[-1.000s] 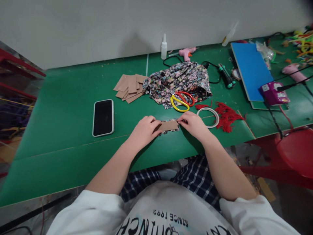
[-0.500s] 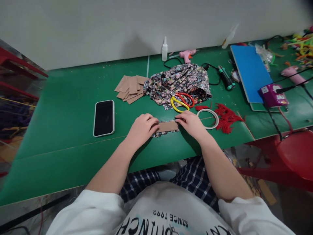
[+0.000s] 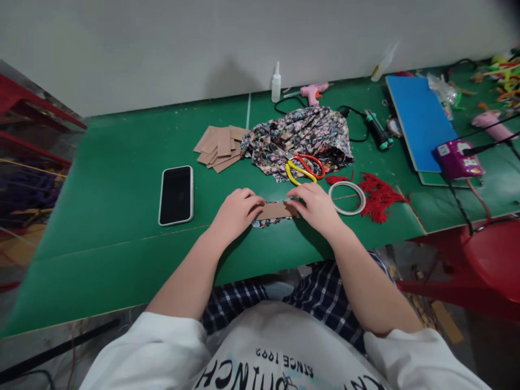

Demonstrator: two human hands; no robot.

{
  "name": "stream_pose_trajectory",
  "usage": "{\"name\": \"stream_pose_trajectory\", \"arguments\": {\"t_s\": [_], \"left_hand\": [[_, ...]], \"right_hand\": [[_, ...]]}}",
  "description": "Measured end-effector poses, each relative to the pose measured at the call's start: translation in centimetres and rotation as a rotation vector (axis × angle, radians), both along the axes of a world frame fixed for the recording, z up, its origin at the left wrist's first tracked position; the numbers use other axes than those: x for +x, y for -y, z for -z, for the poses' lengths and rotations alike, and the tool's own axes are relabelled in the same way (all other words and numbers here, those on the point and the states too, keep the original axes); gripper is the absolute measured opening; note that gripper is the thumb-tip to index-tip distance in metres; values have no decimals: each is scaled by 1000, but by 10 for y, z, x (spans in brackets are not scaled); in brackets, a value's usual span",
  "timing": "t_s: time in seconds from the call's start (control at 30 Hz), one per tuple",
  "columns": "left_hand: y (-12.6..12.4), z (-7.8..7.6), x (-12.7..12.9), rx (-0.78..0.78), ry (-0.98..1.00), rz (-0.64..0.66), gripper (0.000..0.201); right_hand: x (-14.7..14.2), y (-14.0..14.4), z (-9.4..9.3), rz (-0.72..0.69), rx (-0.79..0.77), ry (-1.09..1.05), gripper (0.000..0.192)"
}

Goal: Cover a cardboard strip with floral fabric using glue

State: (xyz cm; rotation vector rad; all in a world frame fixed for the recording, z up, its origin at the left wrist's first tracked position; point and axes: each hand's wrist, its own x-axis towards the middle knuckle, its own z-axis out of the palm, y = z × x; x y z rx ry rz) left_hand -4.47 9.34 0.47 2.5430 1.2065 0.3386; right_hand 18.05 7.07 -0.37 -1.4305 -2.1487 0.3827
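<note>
A narrow brown cardboard strip (image 3: 278, 210) lies on top of a small piece of floral fabric (image 3: 266, 222), whose frayed edge shows along the near side. My left hand (image 3: 240, 212) grips the strip's left end, fingers bent over it. At the other end, my right hand (image 3: 314, 207) holds the strip and fabric between thumb and fingers. Just beyond my right hand are scissors (image 3: 299, 172) with one yellow and one red handle, resting against a bunched floral cloth (image 3: 300, 135). A roll of white tape (image 3: 348, 198) lies to the right.
Cardboard pieces (image 3: 221, 146) are piled behind my left hand, and a phone (image 3: 176, 195) lies left. Farther back are a glue bottle (image 3: 276, 84), a pink glue gun (image 3: 313, 93) and a cutter (image 3: 378, 130). Red yarn (image 3: 377, 197), a blue board (image 3: 420, 122) and a purple box (image 3: 457, 158) are right.
My right hand has shifted slightly left, with its thumb now farther over the strip's right end. The strip covers the fabric a little differently. My left hand stays at its end.
</note>
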Motion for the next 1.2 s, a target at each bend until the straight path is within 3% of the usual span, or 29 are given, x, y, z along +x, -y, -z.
{"name": "stream_pose_trajectory", "arguments": {"t_s": [0.17, 0.53, 0.77, 0.97, 1.2], "left_hand": [[-6, 7, -6, 13, -13, -33, 23], [-7, 13, -4, 34, -52, -75, 29], [-5, 15, -2, 76, -43, -45, 31], [3, 7, 8, 79, -14, -17, 35], [11, 5, 20, 88, -52, 71, 24]], "right_hand": [[-9, 3, 3, -207, -22, 22, 11], [-8, 1, 7, -247, -58, 52, 17], [-6, 2, 6, -225, -91, 7, 15], [0, 0, 2, -45, -71, -50, 12], [0, -13, 14, -3, -44, 140, 22]]}}
